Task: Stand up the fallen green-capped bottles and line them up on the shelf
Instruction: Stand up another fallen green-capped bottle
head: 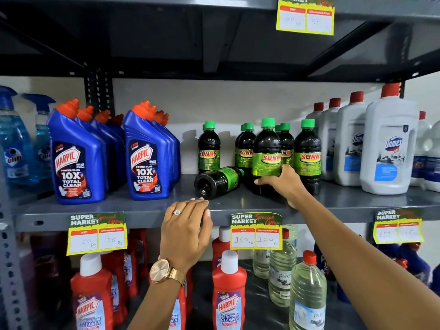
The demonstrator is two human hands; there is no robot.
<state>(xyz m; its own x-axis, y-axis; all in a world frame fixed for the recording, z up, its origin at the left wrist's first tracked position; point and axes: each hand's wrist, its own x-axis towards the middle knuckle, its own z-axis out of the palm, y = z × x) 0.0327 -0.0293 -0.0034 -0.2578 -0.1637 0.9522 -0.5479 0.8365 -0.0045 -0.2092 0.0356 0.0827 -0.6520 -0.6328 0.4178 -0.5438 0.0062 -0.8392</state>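
Dark green-capped Sunny bottles stand on the grey middle shelf (133,210). One fallen bottle (217,181) lies on its side, base toward me, cap pointing back right. My right hand (283,184) grips the lower body of an upright bottle (266,151) at the front of the group. Just right of it stands another upright bottle (307,153), and several more stand behind. A lone upright bottle (209,148) stands behind the fallen one. My left hand (188,229), with ring and watch, hovers at the shelf's front edge just below the fallen bottle, fingers together, holding nothing.
Blue Harpic bottles (76,160) fill the shelf's left side, with blue spray bottles (14,139) beyond. White Domex bottles (388,144) stand at the right. Price tags (256,231) hang from the shelf edge. Red Harpic bottles (228,289) and clear bottles (307,291) fill the shelf below.
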